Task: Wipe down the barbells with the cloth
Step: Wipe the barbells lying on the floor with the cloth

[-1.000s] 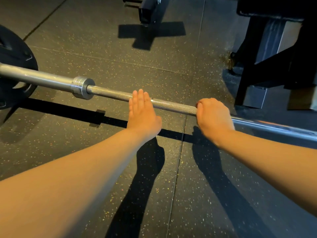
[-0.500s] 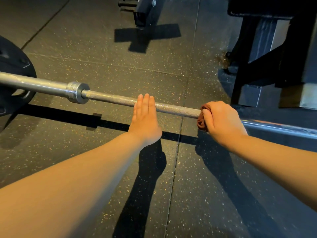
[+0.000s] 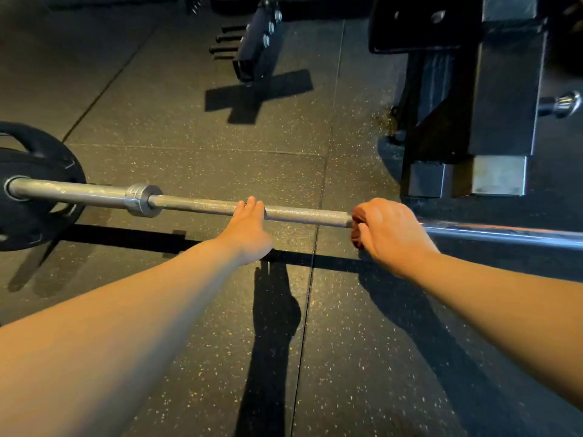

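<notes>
Barbell [image 3: 299,212] lies level across the frame, raised off the rubber floor [image 3: 340,357]. Its shadow [image 3: 126,238] is a dark band on the near side of the bar.

Left hand [image 3: 249,228]: palm down and released, with straight fingers [image 3: 252,205] held together and laid flat over the knurled shaft, roughly midway between the collar [image 3: 140,200] and the right hand. No wrap around the bar is visible.

Right hand [image 3: 388,231]: clenched round the barbell from above, knuckles up, grasping the cloth [image 3: 357,217]. It sits where the knurling ends and the smooth, shiny section begins.

Cloth: reddish-brown and bunched between palm and bar. Only its left edge shows, poking out on the side toward the left hand above and below the shaft. The rest is hidden under the fingers, so I can't tell how far round the bar it goes.

Black weight plate [image 3: 38,228] is loaded on the barbell's left sleeve, outboard of the collar, and partly cut off by the frame edge.

Beyond the barbell's right half is a black steel frame [image 3: 504,89] with a chrome peg [image 3: 564,104] sticking out. Further beyond the middle of the bar is a dark equipment foot [image 3: 255,48] with bolts, casting a cross-shaped shadow. The barbell's right end runs out of frame.
</notes>
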A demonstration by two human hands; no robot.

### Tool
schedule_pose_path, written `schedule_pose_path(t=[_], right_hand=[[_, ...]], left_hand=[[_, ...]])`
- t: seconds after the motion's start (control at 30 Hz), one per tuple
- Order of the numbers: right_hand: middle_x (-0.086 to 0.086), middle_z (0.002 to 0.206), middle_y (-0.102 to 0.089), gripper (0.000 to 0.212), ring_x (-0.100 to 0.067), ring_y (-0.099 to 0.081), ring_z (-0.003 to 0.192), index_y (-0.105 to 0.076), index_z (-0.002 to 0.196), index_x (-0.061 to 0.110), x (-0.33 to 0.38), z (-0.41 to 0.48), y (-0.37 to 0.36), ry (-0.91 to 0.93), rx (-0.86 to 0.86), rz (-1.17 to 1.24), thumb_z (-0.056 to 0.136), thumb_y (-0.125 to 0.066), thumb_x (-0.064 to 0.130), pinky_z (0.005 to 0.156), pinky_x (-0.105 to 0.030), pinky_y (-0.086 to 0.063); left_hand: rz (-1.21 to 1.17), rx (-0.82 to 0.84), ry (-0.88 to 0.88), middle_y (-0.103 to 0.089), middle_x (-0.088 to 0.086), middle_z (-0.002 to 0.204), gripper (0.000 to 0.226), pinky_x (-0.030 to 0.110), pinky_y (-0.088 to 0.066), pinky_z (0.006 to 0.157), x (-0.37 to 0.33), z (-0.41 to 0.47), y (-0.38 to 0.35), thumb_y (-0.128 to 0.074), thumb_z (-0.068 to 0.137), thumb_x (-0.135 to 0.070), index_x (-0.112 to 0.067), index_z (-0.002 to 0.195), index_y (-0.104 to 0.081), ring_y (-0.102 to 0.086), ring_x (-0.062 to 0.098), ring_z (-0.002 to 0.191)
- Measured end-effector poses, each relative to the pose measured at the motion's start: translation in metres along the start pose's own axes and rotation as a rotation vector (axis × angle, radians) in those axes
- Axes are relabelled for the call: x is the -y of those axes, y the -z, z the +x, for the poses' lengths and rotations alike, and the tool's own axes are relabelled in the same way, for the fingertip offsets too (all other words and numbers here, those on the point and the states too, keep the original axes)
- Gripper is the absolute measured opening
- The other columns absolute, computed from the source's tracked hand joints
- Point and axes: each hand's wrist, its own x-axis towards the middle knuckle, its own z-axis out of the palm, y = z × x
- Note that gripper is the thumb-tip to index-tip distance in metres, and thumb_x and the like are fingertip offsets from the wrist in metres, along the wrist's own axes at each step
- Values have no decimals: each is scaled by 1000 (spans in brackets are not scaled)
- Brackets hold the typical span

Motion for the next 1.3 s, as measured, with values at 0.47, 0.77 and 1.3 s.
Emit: schedule_pose_path(t=[0.47,0.77,1.3], right_hand=[[-8,110,-55,21,-29,-50,94,-58,117,15,105,54,-58,-168,-92,8,96,-58,20,87,-43,-38],[-1,101,-56,26,-24,-52,86,-56,119,21,74,64,-41,97,27,35,102,-44,37,75,-38,-39],[-5,126,-55,46,-27,-55,105,-47,141,13,179,129,-77,180,73,-21,105,-36,40,90,-44,-48]], left_hand=[[-18,-368,-203,-17,3,167,77,35,-3,127,32,6,-26,-64,92,-7,-13,158,-24,-5,20,156],[135,-653,-91,-37,8,159,72,44,-3,128,141,55,2,-66,82,-1,-7,150,-41,-22,28,153],[0,-785,-259,-52,11,128,52,59,-12,121,171,79,-7,-44,74,-25,-9,121,-61,-44,38,132]])
